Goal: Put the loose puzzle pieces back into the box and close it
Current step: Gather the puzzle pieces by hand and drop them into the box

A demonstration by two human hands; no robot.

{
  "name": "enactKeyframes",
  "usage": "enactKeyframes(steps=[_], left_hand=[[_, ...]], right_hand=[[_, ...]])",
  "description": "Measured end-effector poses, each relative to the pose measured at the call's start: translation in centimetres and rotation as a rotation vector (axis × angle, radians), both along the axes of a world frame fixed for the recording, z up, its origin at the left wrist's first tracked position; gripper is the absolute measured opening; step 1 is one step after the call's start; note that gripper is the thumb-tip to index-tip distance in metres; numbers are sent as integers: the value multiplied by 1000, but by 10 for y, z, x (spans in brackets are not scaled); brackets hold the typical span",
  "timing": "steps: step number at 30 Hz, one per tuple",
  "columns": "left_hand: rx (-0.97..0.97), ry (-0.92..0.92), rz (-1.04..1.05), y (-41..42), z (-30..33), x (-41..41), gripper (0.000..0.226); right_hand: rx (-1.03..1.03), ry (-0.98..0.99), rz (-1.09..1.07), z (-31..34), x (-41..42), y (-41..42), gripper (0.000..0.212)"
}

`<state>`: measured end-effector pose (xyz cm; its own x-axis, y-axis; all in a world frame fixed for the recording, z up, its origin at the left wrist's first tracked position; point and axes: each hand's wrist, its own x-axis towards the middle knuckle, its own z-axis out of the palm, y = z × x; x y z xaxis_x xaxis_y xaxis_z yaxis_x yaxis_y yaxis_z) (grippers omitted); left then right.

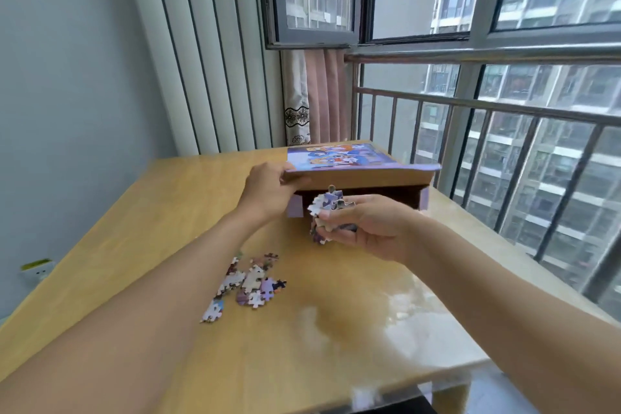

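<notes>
Head view. Held up by the left hand (268, 190), fingers curled round the near left corner: the hinged lid (339, 158) of the purple, picture-printed cardboard puzzle box (424, 200), standing at the far side of the glossy tan wooden table (134, 212). Gripped in the right hand (373, 228), fingers curled round them: a clump of white-and-purple jigsaw pieces (327, 212), just in front of the box's dark opening, not yet inside. Left lying on the table, nearer the person and well apart from the box: a scatter of loose purple and white puzzle pieces (248, 282).

Risks, as judged. Likely spill from the handful, since several pieces jutted loosely past the fingertips and might snag on the box's front edge or drop short onto the table. Possible lid drop onto the right hand, the lid being raised only a little and held at one corner alone. Possible sliding of the light box on the shiny surface if pushed.

Pose. Both forearms stretched forward over the table; left wrist turned inward to the lid, right palm facing left, thumb uppermost.
</notes>
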<state>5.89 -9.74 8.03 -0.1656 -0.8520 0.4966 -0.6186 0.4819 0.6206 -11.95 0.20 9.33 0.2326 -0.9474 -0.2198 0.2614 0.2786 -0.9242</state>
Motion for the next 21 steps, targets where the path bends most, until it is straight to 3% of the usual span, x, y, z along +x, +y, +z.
enactKeyframes(steps=[2,6,11,13,17,21], left_hand=[[-11,68,-14,-3,14,-2,13],[-21,36,-25,-1,23,-4,15],[-24,57,-71,6,29,-7,2],[-44,55,-81,8,33,-7,12],[-25,45,-108,12,37,-4,13],[-22,82,-123,11,38,-2,16]], right_hand=[[60,-45,-66,0,-6,-5,12],[228,-212,-218,7,-18,-25,23],[327,-300,-343,9,-21,-41,19],[351,-342,-391,10,-19,-44,19],[336,-439,-436,22,-11,-56,4],[283,-599,-616,28,-1,-68,29]])
